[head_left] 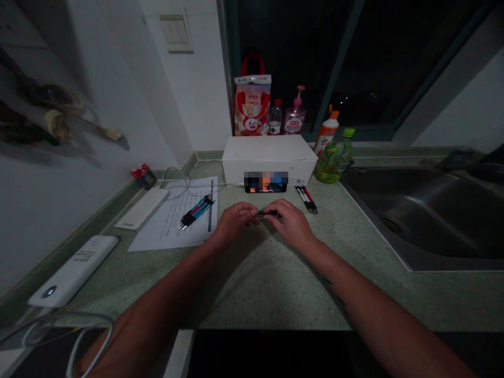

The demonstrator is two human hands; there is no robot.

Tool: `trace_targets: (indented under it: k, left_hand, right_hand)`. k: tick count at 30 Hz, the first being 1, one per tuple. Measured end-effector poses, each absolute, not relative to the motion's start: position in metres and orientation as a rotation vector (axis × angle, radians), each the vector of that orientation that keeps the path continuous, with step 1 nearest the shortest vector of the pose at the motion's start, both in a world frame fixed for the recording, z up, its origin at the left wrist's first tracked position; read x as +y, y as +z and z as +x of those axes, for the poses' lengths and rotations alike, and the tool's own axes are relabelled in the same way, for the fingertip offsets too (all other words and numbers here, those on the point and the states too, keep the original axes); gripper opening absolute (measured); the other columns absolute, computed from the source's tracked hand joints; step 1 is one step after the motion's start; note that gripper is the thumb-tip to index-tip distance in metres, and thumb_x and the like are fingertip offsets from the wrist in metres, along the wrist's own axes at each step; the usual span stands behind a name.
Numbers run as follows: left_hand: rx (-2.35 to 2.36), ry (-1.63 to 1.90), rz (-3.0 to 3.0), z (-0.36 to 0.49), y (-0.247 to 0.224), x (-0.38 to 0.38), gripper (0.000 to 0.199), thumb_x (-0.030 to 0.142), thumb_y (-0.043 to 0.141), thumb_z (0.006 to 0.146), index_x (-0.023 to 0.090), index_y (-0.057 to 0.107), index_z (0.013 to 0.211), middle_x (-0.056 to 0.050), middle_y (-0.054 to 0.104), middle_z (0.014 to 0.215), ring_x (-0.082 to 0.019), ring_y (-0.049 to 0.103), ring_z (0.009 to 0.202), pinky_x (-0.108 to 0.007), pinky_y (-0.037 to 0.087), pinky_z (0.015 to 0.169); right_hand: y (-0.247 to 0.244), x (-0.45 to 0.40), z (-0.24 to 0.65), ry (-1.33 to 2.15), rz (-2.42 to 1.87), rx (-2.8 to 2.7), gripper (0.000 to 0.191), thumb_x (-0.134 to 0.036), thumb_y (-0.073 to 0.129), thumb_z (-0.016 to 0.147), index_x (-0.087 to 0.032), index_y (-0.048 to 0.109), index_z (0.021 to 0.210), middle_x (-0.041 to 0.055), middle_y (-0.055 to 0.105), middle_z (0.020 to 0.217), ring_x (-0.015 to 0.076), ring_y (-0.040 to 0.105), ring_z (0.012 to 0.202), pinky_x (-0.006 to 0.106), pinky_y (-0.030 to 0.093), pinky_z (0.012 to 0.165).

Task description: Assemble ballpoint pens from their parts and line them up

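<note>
Over the middle of the green speckled counter, my left hand (235, 219) and my right hand (290, 220) meet at a small dark pen-like piece (268, 213). The fingers of my right hand are closed round its right part. My left fingertips pinch at its left end, where the detail is too small to make out. Behind my hands a lit phone (265, 184) leans against a white box (270, 149). Several pens (196, 212) lie on a printed sheet (173, 231) to the left. More pens (306, 199) rest right of the phone.
A steel sink (394, 184) is at the right, with a green bottle (334, 157) beside it. Bottles and a red-and-white bag (252, 107) stand behind the box. A white power bank (74, 270), a flat white box (142, 208) and cables lie at the left.
</note>
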State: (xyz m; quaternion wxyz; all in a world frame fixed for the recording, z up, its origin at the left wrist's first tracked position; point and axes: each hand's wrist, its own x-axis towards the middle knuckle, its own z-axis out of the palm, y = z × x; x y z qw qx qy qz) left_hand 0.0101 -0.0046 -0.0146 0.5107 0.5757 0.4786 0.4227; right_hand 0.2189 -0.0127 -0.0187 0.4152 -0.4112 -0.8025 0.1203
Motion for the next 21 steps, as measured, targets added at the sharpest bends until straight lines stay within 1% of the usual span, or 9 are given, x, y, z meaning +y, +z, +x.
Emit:
trace_targets:
  k: [3,6,9,11,13,16,17,19,21]
  left_hand:
    - [1.151,0.983,1.409,0.0104,-0.0130,-0.0063,0.027,0.043,0.076,0.084,0.019,0.067,0.092,-0.005,0.081,0.077,-0.020,0.075,0.073,-0.031,0.054,0.071]
    - [1.151,0.976,1.452,0.0104,-0.0122,-0.0070,0.024,0.040,0.077,0.083,0.019,0.069,0.093,-0.005,0.080,0.076,-0.020,0.074,0.073,-0.032,0.055,0.071]
    - [1.139,0.992,1.472,0.0097,-0.0137,-0.0063,0.020,0.037,0.075,0.083,0.020,0.072,0.094,-0.006,0.082,0.082,-0.020,0.075,0.076,-0.032,0.056,0.072]
    - [1.132,0.990,1.483,0.0090,-0.0159,-0.0055,0.021,0.037,0.077,0.082,0.020,0.074,0.094,-0.006,0.083,0.086,-0.020,0.076,0.079,-0.032,0.057,0.072]
    - [1.122,0.999,1.500,0.0082,-0.0181,-0.0051,0.024,0.038,0.080,0.080,0.019,0.075,0.094,-0.007,0.083,0.089,-0.021,0.076,0.081,-0.032,0.058,0.073]
    - [1.100,1.038,1.523,0.0079,-0.0206,-0.0049,0.026,0.039,0.084,0.078,0.019,0.077,0.093,-0.008,0.083,0.091,-0.022,0.077,0.084,-0.033,0.060,0.076]
    - [1.096,1.051,1.524,0.0081,-0.0210,-0.0049,0.026,0.039,0.085,0.078,0.019,0.077,0.092,-0.008,0.083,0.090,-0.022,0.077,0.085,-0.033,0.060,0.077]
    - [1.100,1.070,1.518,0.0087,-0.0212,-0.0049,0.025,0.038,0.085,0.078,0.019,0.077,0.092,-0.008,0.083,0.089,-0.021,0.077,0.083,-0.033,0.061,0.077]
    - [1.116,1.090,1.508,0.0092,-0.0206,-0.0050,0.021,0.035,0.084,0.079,0.019,0.077,0.091,-0.007,0.082,0.088,-0.020,0.076,0.081,-0.032,0.061,0.076]
  right_hand:
    - [-0.0172,-0.0136,0.2196,0.296,-1.030,-2.005,0.009,-0.018,0.068,0.099,-0.023,0.074,0.101,0.0074,0.075,0.102,0.0244,0.071,0.099,0.037,0.056,0.087]
    - [-0.0158,-0.0140,0.2207,0.318,-1.042,-2.014,0.009,-0.020,0.067,0.099,-0.024,0.076,0.100,0.0074,0.076,0.102,0.0245,0.071,0.099,0.037,0.055,0.088]
    - [-0.0142,-0.0145,0.2210,0.396,-1.084,-2.028,0.014,-0.023,0.063,0.102,-0.024,0.077,0.102,0.0070,0.078,0.101,0.0243,0.071,0.098,0.037,0.054,0.089]
    - [-0.0134,-0.0147,0.2205,0.470,-1.116,-2.012,0.019,-0.026,0.059,0.104,-0.024,0.077,0.103,0.0067,0.079,0.101,0.0238,0.072,0.096,0.037,0.053,0.089]
    - [-0.0134,-0.0144,0.2197,0.558,-1.142,-1.968,0.023,-0.029,0.055,0.106,-0.024,0.077,0.101,0.0055,0.079,0.095,0.0225,0.072,0.091,0.035,0.052,0.087]
    - [-0.0155,-0.0126,0.2188,0.701,-1.163,-1.904,0.027,-0.034,0.052,0.106,-0.023,0.075,0.097,0.0011,0.073,0.076,0.0199,0.069,0.076,0.032,0.051,0.079]
    - [-0.0167,-0.0118,0.2185,0.739,-1.160,-1.889,0.027,-0.035,0.053,0.106,-0.023,0.075,0.097,0.0002,0.072,0.073,0.0194,0.068,0.073,0.032,0.051,0.077]
    - [-0.0198,-0.0106,0.2180,0.784,-1.136,-1.856,0.021,-0.038,0.059,0.102,-0.023,0.074,0.104,0.0004,0.074,0.078,0.0194,0.069,0.074,0.032,0.050,0.075]
    - [-0.0225,-0.0101,0.2176,0.800,-1.115,-1.827,0.023,-0.038,0.068,0.095,-0.023,0.071,0.112,0.0020,0.077,0.090,0.0200,0.069,0.078,0.032,0.051,0.074]
